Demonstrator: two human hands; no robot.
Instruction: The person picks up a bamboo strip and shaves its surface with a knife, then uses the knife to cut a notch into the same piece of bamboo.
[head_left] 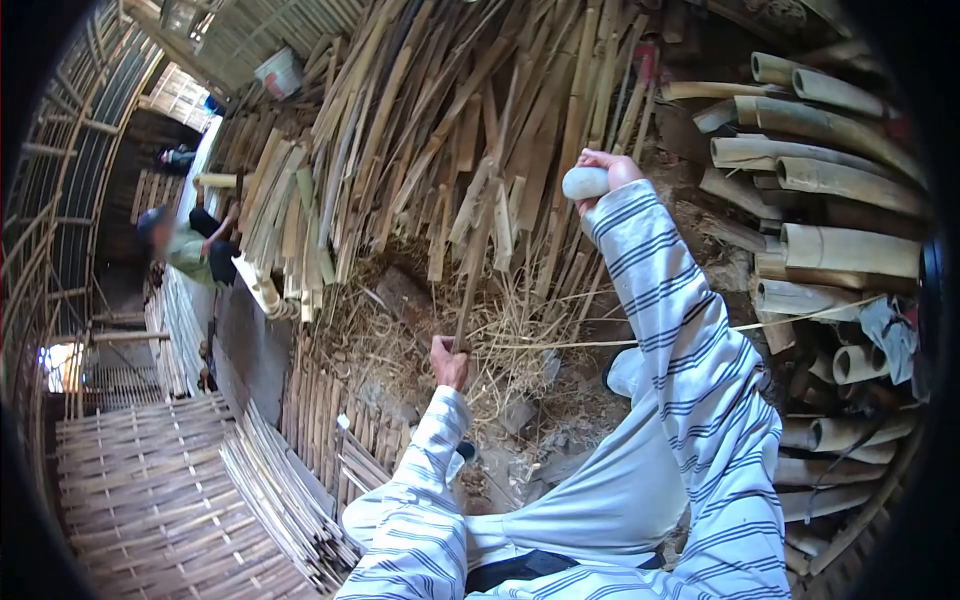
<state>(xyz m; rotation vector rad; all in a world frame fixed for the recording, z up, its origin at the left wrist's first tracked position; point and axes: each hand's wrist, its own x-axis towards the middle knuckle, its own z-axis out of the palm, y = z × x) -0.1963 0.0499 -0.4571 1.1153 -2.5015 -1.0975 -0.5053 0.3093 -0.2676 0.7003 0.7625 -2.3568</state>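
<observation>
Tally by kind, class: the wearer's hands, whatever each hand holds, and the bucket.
Hands: 2 (left hand, right hand)
Bamboo strip in the left hand: 1
White rounded object in the right hand: 1
Bucket: 1
Total: 5

The floor [590, 430] carries pale shavings [343, 335], heaped split bamboo strips [400, 130] and stacked bamboo tubes [850, 247].

Your left hand [449, 364] closes in a firm fist, thumb side up, its striped-sleeved forearm [420, 480] running back from the grip toward your body. Farther out and to the right of that fist, your right hand [618, 173] curls tight, its long arm [690, 310] bent behind the grip, your pale-trousered legs [600, 485] spread nearer you.
</observation>
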